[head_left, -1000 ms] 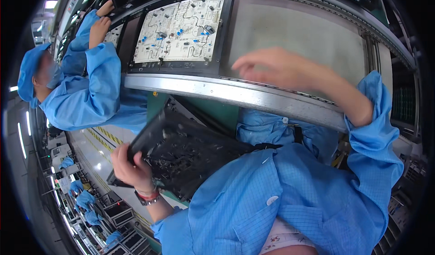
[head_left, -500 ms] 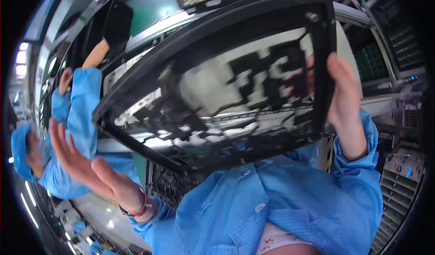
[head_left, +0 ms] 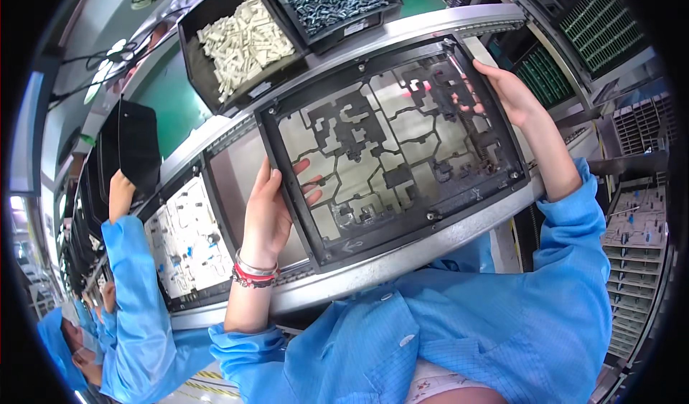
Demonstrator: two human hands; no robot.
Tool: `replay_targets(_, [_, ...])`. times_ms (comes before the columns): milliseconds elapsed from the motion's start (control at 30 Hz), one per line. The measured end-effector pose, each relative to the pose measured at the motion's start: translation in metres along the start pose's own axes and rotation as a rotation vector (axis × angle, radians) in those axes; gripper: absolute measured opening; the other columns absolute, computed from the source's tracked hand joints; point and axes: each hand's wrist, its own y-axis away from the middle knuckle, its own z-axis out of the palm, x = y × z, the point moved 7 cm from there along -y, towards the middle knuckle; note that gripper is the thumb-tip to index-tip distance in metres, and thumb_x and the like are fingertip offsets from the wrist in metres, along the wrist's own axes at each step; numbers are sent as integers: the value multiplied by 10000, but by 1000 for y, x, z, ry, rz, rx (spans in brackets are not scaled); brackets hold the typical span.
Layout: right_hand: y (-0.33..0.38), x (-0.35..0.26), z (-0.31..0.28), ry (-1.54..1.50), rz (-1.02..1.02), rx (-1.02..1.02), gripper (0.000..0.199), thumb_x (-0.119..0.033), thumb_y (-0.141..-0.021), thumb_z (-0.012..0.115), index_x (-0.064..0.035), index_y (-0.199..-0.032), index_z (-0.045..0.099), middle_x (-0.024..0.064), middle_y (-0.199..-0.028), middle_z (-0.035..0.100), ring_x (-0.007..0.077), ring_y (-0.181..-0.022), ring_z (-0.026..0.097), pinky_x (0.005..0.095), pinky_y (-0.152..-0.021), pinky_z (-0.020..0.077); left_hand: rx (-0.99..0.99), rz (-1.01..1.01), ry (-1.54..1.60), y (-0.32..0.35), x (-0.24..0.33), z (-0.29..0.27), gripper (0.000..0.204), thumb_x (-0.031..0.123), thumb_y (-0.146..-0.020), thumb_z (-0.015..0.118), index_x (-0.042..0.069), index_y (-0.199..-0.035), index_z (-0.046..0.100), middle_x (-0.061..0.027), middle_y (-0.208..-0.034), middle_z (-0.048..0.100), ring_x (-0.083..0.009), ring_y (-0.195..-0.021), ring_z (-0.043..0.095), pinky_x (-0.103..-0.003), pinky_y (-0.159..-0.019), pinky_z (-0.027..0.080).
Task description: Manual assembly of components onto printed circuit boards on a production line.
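Between my two hands is a black circuit-board carrier frame (head_left: pixel 387 236), with irregular cut-outs across its middle. It lies slightly tilted over the conveyor. My left hand (head_left: pixel 267 214) grips its left edge, the fingertips visible behind it through the openings. At the upper right corner, my right hand (head_left: pixel 508 97) wraps the edge, with fingers partly hidden behind the frame and seen through a cut-out. Left of the carrier, a second frame holds a white circuit board (head_left: pixel 188 237) with small blue and black parts.
Behind the conveyor rail (head_left: pixel 334 54) stand a black bin of white parts (head_left: pixel 247 41) and a bin of dark bluish parts (head_left: pixel 326 2). A co-worker's hand (head_left: pixel 120 192) touches a black panel (head_left: pixel 138 146) at left. Racks with green boards (head_left: pixel 603 27) stand at right.
The carrier has come down from a raised, steeply tilted position to lie over the conveyor. My left hand, open and off the frame before, has moved right and taken hold of its left edge.
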Motion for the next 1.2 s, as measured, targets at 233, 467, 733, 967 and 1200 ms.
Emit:
replay_targets(233, [-18,20,-5,-2,56,75,414,-379,-979,471,4,-1081,592,114,-850,659,218,-700,696,215,-497,564,57,-23,6,-2,-11,-12,432,187,-1039,252,91,-1458,220,-213,-1271,533,-303,-925,647,-439,-845,570])
replay_targets(467, [-32,6,-36,603,-192,290,386,-362,-957,504,-8,-1058,620,91,-876,644,224,-798,655,380,-714,547,156,56,-51,-26,-25,-11,426,233,-1026,300,142,-1441,264,-176,-1260,556,-352,-1018,617,-430,-828,523])
replay_targets(733, [199,-53,73,757,-1386,832,407,-147,-869,593,0,-1234,492,180,-1200,545,342,-1182,495,419,-1001,394,-120,-150,180,-47,-31,-37,473,271,-985,488,8,-1354,354,-186,-1316,450,-299,-1183,500,-431,-1060,401])
replay_targets(967, [530,-42,43,1134,-1835,2049,421,7,-837,534,43,-1234,398,180,-1241,501,261,-1171,490,381,-1055,333,-355,-334,370,-40,-56,-44,477,141,-884,559,-44,-1317,479,-188,-1397,457,-317,-1285,417,-463,-1113,291])
replay_targets(1200, [661,-31,-51,810,-1140,2499,476,-177,-841,582,34,-1256,477,150,-1175,576,250,-1047,541,343,-967,385,-366,-316,304,-32,-51,-34,451,134,-915,481,-73,-1316,462,-207,-1372,480,-308,-1266,447,-443,-1110,297])
